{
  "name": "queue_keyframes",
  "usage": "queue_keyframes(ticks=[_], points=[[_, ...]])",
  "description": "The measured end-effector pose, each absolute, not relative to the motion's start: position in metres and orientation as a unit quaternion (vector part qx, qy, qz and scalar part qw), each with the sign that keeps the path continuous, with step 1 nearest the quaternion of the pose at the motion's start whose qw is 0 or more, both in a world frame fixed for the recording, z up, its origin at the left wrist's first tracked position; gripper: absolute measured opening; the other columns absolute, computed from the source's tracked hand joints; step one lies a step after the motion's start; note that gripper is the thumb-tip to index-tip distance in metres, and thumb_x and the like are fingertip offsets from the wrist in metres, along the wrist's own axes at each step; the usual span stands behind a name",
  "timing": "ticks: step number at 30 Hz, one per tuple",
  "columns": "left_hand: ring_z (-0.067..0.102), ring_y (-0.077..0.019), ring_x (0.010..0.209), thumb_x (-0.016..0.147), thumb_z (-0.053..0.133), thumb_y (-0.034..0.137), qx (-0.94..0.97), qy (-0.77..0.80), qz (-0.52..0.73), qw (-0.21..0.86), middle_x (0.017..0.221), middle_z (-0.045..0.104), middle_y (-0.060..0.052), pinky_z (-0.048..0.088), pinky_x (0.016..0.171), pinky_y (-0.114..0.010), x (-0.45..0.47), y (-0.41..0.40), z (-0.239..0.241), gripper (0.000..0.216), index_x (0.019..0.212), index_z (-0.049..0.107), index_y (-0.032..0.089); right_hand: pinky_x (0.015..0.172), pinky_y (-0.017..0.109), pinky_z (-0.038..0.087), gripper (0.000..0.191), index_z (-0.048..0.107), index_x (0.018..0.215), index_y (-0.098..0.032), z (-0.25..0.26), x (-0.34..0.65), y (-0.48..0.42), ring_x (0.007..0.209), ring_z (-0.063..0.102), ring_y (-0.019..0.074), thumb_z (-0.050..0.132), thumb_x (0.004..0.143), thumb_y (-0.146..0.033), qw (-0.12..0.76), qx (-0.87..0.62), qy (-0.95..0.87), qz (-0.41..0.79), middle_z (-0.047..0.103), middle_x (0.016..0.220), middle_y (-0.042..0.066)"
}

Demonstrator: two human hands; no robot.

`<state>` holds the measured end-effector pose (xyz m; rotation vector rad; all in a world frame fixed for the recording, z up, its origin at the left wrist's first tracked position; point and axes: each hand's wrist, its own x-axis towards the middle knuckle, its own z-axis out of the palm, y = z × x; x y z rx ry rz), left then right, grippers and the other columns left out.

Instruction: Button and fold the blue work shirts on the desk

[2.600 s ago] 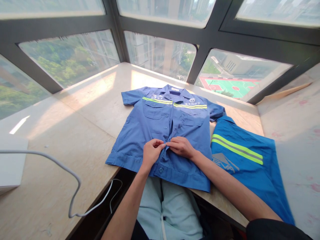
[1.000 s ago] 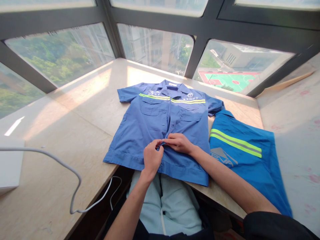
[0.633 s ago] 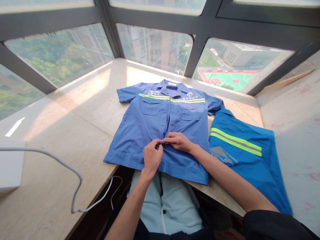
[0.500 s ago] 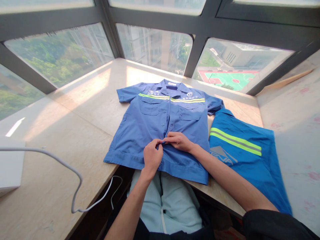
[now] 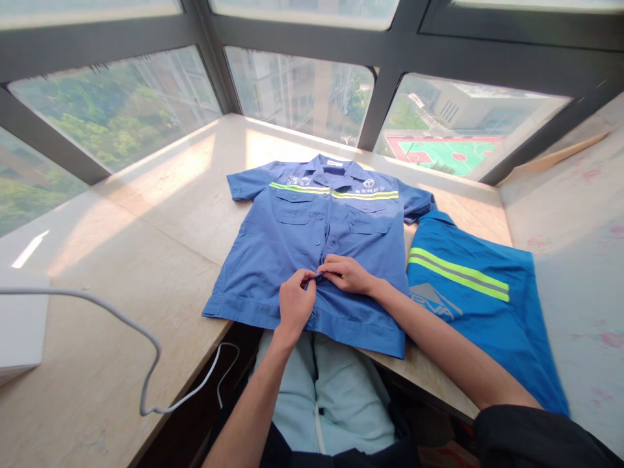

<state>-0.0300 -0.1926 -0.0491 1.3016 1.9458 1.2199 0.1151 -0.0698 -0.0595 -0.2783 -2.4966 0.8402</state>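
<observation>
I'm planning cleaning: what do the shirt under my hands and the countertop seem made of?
Shirt: matte woven cloth, perhaps a cotton blend, judging by its soft creases and drape. Countertop: smooth, probably stone or a stone-look laminate, judging by its mottled beige surface.

Reaches forward with both arms, forearms bare. Slants the left forearm [image 5: 251, 390] steeply up from the bottom edge and angles the right forearm [image 5: 446, 351] more flatly from the lower right, a dark sleeve [image 5: 541, 435] bunched near the elbow. Pinches with thumb and forefinger of the left hand [image 5: 295, 299], its back turned up. Holds the right hand [image 5: 350, 274] slightly farther forward, back upward, bent fingers pointing left. Has both hands' fingertips close together before the body's middle.
</observation>
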Motion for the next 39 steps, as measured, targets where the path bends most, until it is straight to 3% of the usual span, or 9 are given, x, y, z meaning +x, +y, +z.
queue_keyframes(ticks=[9, 14, 19, 23, 28, 34, 39], points=[[0.069, -0.0180, 0.083, 0.080, 0.056, 0.014, 0.452, 0.701, 0.478, 0.275, 0.086, 0.074, -0.002, 0.051, 0.080, -0.029, -0.031, -0.193, -0.051, 0.015, 0.085, 0.069, 0.021, 0.068, 0.025, 0.045, 0.018, 0.061, 0.098, -0.018, -0.061, 0.109, -0.073, 0.070, 0.054, 0.0140, 0.056, 0.083, -0.009, 0.245, -0.194, -0.883, 0.351, 0.059, 0.084, 0.001], [0.069, -0.0172, 0.081, 0.078, 0.057, 0.015, 0.436, 0.700, 0.489, 0.285, 0.084, 0.074, -0.002, 0.052, 0.078, -0.028, -0.032, -0.193, -0.050, 0.014, 0.084, 0.069, 0.019, 0.063, 0.024, 0.042, 0.022, 0.053, 0.097, -0.019, -0.053, 0.105, -0.082, 0.064, 0.050, 0.0122, 0.058, 0.077, -0.013, 0.249, -0.282, -0.851, 0.367, 0.057, 0.084, -0.001], [0.069, -0.0168, 0.079, 0.075, 0.060, 0.016, 0.411, 0.696, 0.505, 0.303, 0.082, 0.073, -0.002, 0.053, 0.077, -0.028, -0.033, -0.192, -0.047, 0.012, 0.082, 0.069, 0.018, 0.059, 0.023, 0.040, 0.008, 0.060, 0.083, -0.018, -0.040, 0.111, -0.094, 0.058, 0.050, 0.0111, 0.059, 0.081, -0.025, 0.204, -0.360, -0.815, 0.405, 0.059, 0.072, -0.002], [0.069, -0.0164, 0.076, 0.073, 0.062, 0.017, 0.396, 0.691, 0.515, 0.316, 0.079, 0.073, -0.002, 0.053, 0.075, -0.027, -0.033, -0.191, -0.047, 0.010, 0.081, 0.069, 0.018, 0.053, 0.022, 0.039, 0.019, 0.067, 0.075, -0.016, -0.031, 0.113, -0.096, 0.048, 0.052, 0.0099, 0.058, 0.082, -0.032, 0.108, -0.382, -0.758, 0.518, 0.062, 0.062, -0.003], [0.069, -0.0159, 0.074, 0.074, 0.064, 0.021, 0.398, 0.672, 0.524, 0.340, 0.078, 0.073, -0.002, 0.053, 0.072, -0.026, -0.037, -0.191, -0.047, 0.009, 0.080, 0.068, 0.017, 0.046, 0.021, 0.032, 0.022, 0.069, 0.072, -0.015, -0.022, 0.108, -0.091, 0.044, 0.047, 0.0079, 0.064, 0.076, -0.036, 0.058, -0.391, -0.700, 0.595, 0.061, 0.057, -0.003], [0.070, -0.0174, 0.075, 0.078, 0.068, 0.032, 0.433, 0.653, 0.517, 0.345, 0.082, 0.075, -0.004, 0.054, 0.071, -0.027, -0.042, -0.194, -0.044, 0.017, 0.086, 0.073, 0.017, 0.045, 0.021, 0.032, 0.022, 0.065, 0.068, -0.016, -0.024, 0.104, -0.087, 0.044, 0.047, 0.0073, 0.064, 0.073, -0.037, 0.064, -0.387, -0.706, 0.590, 0.061, 0.059, -0.003], [0.068, -0.0170, 0.077, 0.085, 0.062, 0.031, 0.475, 0.673, 0.501, 0.266, 0.083, 0.075, -0.003, 0.052, 0.075, -0.028, -0.041, -0.195, -0.045, 0.018, 0.082, 0.075, 0.020, 0.046, 0.021, 0.033, 0.022, 0.065, 0.069, -0.016, -0.027, 0.105, -0.088, 0.045, 0.047, 0.0076, 0.063, 0.073, -0.037, 0.074, -0.380, -0.710, 0.588, 0.061, 0.061, -0.003]])
